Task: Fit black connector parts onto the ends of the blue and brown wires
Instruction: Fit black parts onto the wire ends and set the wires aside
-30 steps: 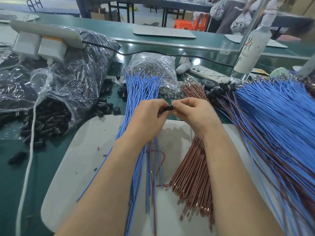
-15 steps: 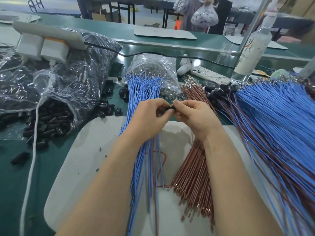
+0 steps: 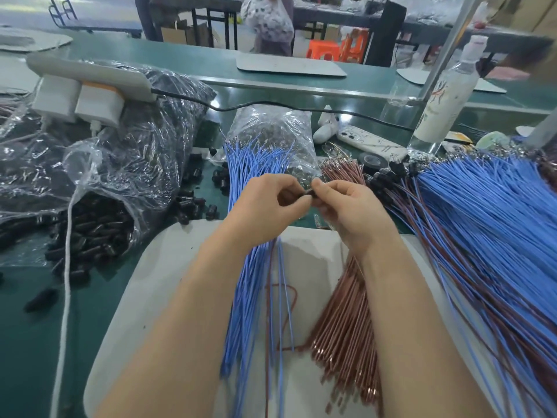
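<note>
A green counter (image 3: 27, 342) is being taken up across the whole view. On its right side a wide fan of blue and brown wires (image 3: 482, 236) is being spread out, with several far ends being capped by black pieces (image 3: 394, 170). On the left a crumpled clear plastic bag (image 3: 99, 164) is lying open, and loose black cylindrical connector parts (image 3: 90, 233) are being spilled from its mouth onto the counter. A white rounded mat (image 3: 156, 282) is being used under both forearms. Along its middle a bundle of blue wires (image 3: 241, 312) is being laid lengthwise. A bundle of brown wires (image 3: 346, 321) is lying just beside it on the right, partly under the right forearm.

Above the far part of these bundles the left hand (image 3: 265, 206) and the right hand (image 3: 352, 212) are being held together, fingertips touching. A small black connector part (image 3: 309, 193) is being pinched between the curled fingers of both hands and is being mostly hidden by the fingertips. Thin blue and brown strands (image 3: 280, 291) are being let hang from below the left hand onto the mat. Which strand is entering the part cannot be told.
</note>
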A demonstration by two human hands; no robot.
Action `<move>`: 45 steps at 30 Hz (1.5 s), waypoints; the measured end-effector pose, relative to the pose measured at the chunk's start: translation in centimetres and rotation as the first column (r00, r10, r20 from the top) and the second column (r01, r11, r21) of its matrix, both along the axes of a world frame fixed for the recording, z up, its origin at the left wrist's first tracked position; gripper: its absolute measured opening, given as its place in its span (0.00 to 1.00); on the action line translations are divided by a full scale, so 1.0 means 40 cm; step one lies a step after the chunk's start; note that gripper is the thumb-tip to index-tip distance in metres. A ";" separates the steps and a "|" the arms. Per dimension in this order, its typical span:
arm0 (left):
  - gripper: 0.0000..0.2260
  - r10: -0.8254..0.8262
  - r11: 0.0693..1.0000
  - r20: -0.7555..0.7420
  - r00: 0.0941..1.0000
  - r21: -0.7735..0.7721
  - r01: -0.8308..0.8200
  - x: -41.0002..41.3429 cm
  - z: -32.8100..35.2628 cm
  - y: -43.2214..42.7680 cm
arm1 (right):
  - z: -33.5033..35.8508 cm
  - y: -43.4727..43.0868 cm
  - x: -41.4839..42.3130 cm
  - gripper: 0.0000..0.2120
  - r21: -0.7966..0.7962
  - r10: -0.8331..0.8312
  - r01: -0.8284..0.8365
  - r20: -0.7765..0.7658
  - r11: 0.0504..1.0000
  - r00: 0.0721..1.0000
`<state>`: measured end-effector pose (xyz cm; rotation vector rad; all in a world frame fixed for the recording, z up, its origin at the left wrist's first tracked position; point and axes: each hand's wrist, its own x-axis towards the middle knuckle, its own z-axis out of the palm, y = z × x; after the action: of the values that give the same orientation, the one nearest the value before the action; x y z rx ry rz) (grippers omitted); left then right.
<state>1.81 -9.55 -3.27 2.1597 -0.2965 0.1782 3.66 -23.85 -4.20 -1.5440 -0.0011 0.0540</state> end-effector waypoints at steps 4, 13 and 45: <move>0.06 -0.002 0.998 -0.076 0.997 -0.065 -0.002 0.018 -0.006 0.007 | -0.002 0.010 0.020 0.13 0.086 0.037 -0.025 -0.130 0.996 0.991; 0.07 0.040 0.993 -0.042 0.998 0.110 -0.035 0.056 0.026 0.010 | 0.013 0.028 0.054 0.14 0.123 0.018 0.006 -0.196 0.992 0.980; 0.05 0.182 0.955 -0.132 0.974 -0.211 -0.207 0.068 -0.026 0.003 | 0.007 -0.004 0.117 0.09 -0.834 -0.200 0.234 0.152 0.499 0.968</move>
<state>4.53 -9.43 -4.30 1.9633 0.0031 0.1921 8.36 -24.02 -3.90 -2.5441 0.2302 -0.2158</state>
